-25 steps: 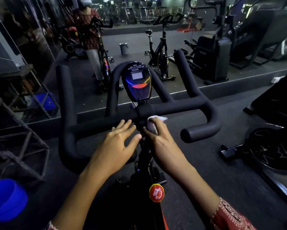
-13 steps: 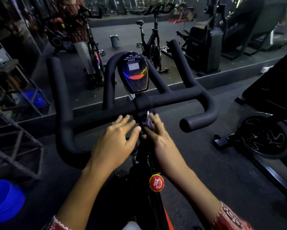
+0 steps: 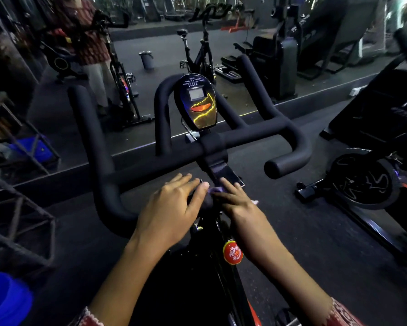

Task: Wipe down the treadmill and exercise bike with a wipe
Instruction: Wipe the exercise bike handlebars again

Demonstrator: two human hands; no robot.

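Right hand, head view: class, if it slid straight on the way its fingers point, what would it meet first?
Probably the shiny flat stem plate, just beyond the fingertips of the right hand, then the handlebar clamp. Depth is unclear; the fingertips may already touch the plate.

Crossbar [image 3: 256,137] and console [image 3: 199,102] bar the way ahead; left bar loop [image 3: 108,203] closes the left; open floor [image 3: 280,220] lies right of the stem [image 3: 223,171], under the right bar end [image 3: 284,164].

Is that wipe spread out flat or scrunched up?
Scrunched up. Only small pale bits of the wipe peek out from under the right hand, which presses it against the bike's black stem.
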